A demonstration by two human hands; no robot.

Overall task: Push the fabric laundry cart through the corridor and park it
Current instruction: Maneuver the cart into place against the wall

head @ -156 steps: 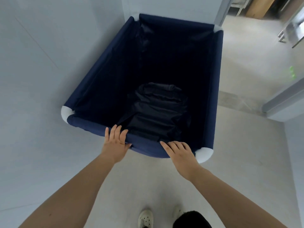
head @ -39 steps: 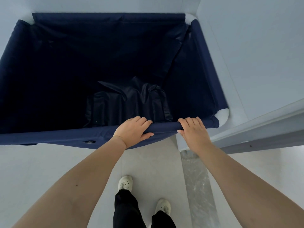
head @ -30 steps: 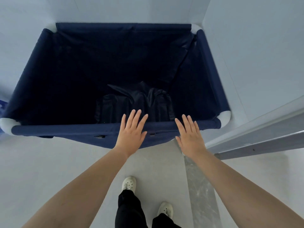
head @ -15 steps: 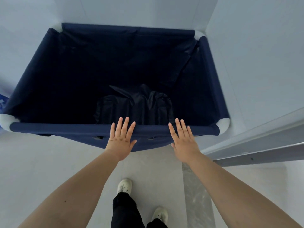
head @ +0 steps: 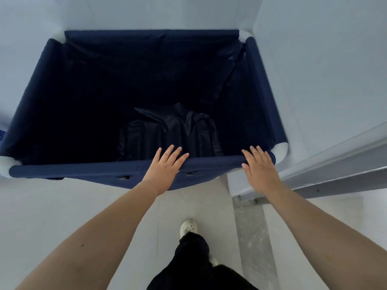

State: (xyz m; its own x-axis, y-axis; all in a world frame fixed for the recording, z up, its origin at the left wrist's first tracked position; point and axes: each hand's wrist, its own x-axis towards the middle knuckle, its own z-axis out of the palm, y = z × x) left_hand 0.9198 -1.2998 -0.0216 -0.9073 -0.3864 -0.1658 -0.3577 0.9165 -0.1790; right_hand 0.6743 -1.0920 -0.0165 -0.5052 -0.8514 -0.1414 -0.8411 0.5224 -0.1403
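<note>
At the far left, your navy-blue fabric laundry cart [head: 62,170] shows a rounded white plastic corner cap [head: 5,166] at the near end of its padded rim, and the cart's left side runs close along the pale wall there. The cart fills the upper middle of the view, set in a corner with its far rim against the back wall [head: 146,13] and its right rim just beside the right-hand wall [head: 324,70]. Inside the deep, dark lining, one crumpled black bag or garment [head: 169,135] lies on the bottom, toward the near side; the interior is too dark to make out anything else. Your left hand [head: 163,168] lies flat on the near rim with fingers spread and straight, not wrapped around it. Your right hand [head: 259,168] rests the same way farther along the same rim, palm down and fingers extended, close to the near right white corner cap [head: 280,150]. Neither hand holds the rim. Below, your white perforated clog [head: 188,227] and black trouser leg [head: 192,258] stand on the light floor, beside a grey marbled threshold strip [head: 251,237] and a grey metal door frame [head: 335,170] at right.
</note>
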